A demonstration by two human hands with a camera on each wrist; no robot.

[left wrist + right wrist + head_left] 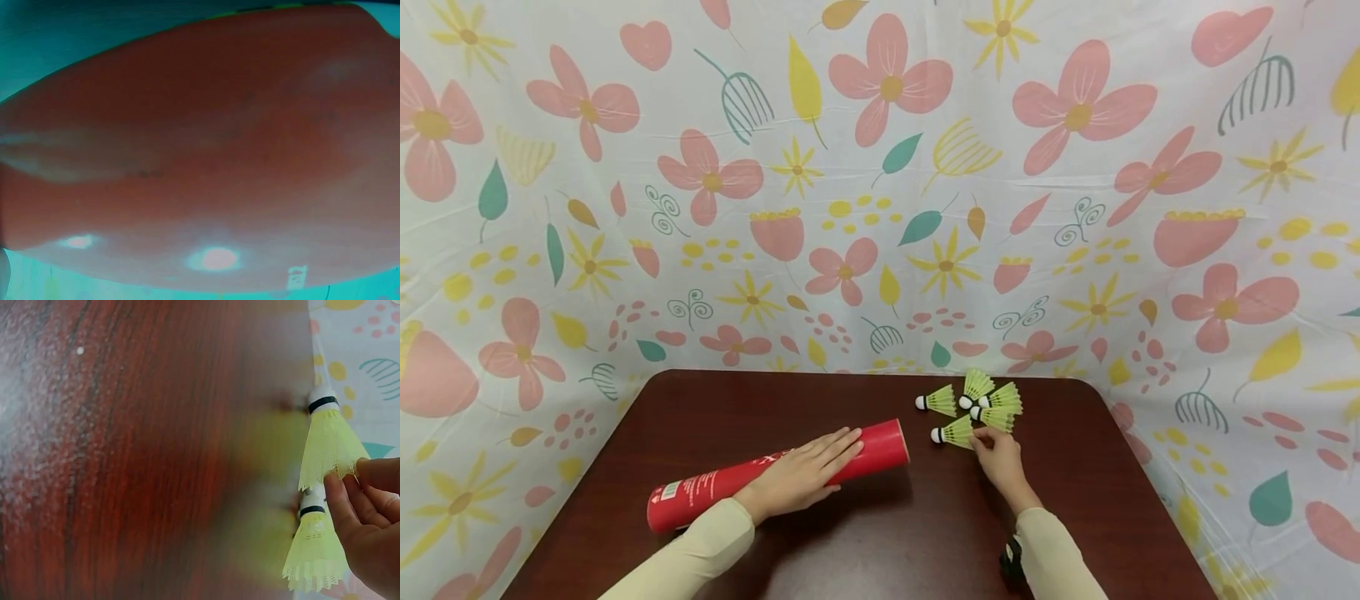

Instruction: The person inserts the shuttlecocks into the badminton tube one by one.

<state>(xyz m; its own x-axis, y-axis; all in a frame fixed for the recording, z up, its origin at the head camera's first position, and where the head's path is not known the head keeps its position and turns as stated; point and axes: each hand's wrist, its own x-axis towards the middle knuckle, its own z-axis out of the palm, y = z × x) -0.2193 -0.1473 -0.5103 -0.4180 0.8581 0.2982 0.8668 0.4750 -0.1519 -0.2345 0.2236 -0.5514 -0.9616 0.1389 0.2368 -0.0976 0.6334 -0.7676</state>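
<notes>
A red cylindrical tube [880,446] with white print lies slantwise on the left half of the table. My left hand [801,475] rests across its top with the fingers extended. The tube's red side [206,187] nearly fills the left wrist view. On the right, my right hand [998,462] pinches the skirt edge of a yellow shuttlecock [957,432] between thumb and fingers. Its white cork, with a black band, points left. In the right wrist view the pinched shuttlecock [331,440] is above another shuttlecock [315,550], near the right hand [372,519].
Several other yellow shuttlecocks [998,417] lie close together near the table's back edge, one of them [942,401] a little to the left. A dark object [1011,560] shows beside the right sleeve. Behind the brown table [850,550] hangs a flowered cloth [850,208].
</notes>
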